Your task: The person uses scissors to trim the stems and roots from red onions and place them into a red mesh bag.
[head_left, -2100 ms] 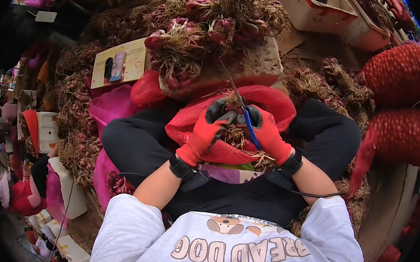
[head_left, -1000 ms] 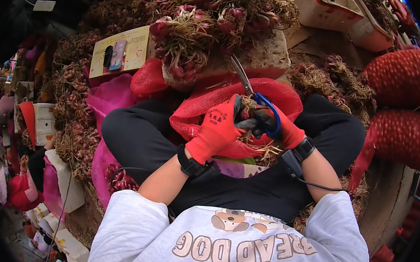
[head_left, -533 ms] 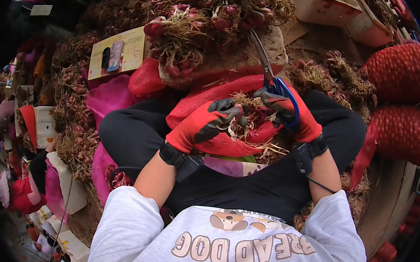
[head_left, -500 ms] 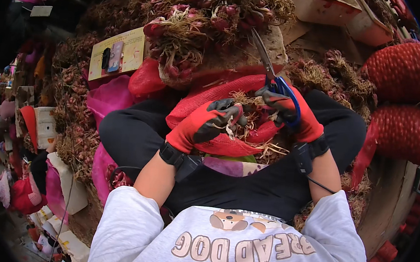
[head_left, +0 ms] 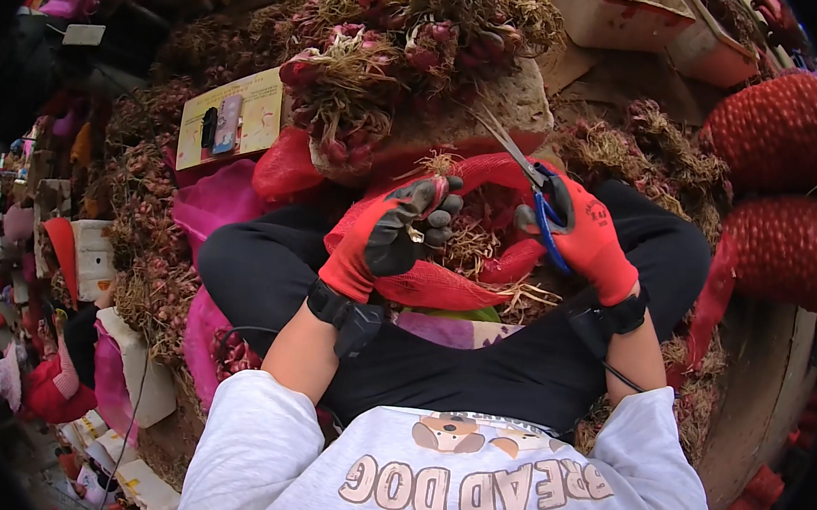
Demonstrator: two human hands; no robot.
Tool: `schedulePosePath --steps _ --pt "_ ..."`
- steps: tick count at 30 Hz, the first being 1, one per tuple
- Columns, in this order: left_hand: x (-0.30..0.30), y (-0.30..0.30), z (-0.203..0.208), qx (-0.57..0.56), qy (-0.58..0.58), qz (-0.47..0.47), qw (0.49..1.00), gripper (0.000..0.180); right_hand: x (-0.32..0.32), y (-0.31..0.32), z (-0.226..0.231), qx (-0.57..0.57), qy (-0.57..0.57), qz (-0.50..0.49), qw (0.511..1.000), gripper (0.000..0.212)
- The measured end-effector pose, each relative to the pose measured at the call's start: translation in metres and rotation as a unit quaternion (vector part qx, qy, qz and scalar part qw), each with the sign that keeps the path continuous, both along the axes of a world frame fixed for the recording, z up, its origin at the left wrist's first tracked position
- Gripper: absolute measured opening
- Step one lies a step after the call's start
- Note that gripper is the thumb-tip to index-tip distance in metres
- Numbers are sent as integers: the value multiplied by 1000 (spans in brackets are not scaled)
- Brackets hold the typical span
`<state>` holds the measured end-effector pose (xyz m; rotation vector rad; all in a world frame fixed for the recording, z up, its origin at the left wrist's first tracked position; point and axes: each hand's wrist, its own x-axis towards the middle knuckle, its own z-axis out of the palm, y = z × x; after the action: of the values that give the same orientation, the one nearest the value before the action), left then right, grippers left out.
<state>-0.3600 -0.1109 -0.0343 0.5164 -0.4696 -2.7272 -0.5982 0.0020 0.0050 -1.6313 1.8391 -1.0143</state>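
Observation:
My left hand, in a red glove with dark palm and fingers, is closed around a shallot. Dry roots poke out above its fingertips, and a pale stem end shows low in the palm. My right hand, gloved alike, grips blue-handled scissors. Their blades point up and left, slightly apart, and do not touch the shallot. Between and below the hands lies an opened red mesh bag with rooty shallots in it. Beyond it, bunches of shallots are piled on a pale block.
A yellow box bearing a phone stands at the left. More shallots heap along the left side. Filled red mesh sacks are stacked at the right. Pale boxes stand at the far right.
My left hand has turned upward and shifted away from the right, bringing the shallot's roots up. My right hand has rotated and moved slightly right with the scissors.

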Motion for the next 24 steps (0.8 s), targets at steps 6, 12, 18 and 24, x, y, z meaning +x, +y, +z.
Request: schedulePosePath --steps 6,12,18,24 --pt "3 7 5 -11 -26 2 1000 38 17 46 4 80 -82 -8 993 35" --pt "3 17 -15 -219 -61 11 974 26 37 54 -1 141 -23 31 989 41" --pt "0 20 6 -251 -162 -76 951 22 42 50 0 122 16 33 992 45" --pt "5 20 -5 -314 -137 -60 937 24 44 55 -10 88 84 22 992 45"
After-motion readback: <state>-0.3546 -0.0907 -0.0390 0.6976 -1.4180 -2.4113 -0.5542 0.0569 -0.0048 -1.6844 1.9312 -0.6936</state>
